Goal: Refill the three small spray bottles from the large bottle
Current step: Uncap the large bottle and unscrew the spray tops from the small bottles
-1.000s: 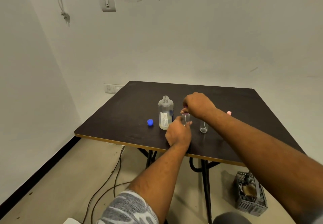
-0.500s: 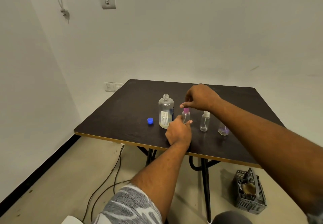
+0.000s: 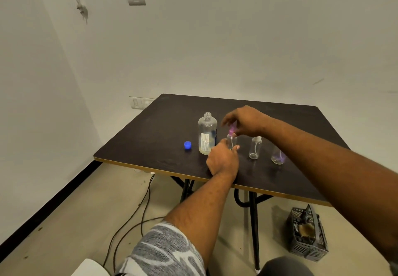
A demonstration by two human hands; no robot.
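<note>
Pink plastic spray head [image 3: 232, 129] now raised off small clear spray bottle [image 3: 231, 144], pinched in right hand [image 3: 247, 120]; left hand [image 3: 223, 160] grips the bottle. Uncapped large clear bottle [image 3: 207, 133] just left of both hands. Pour likely next.

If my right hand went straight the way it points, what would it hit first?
Probably the large bottle, standing open just left of the right hand that pinches the pink spray top; depth is unclear, so it might pass behind.

Label [image 3: 205, 141] on the large bottle [image 3: 207, 124] shows print, unreadably small.
</note>
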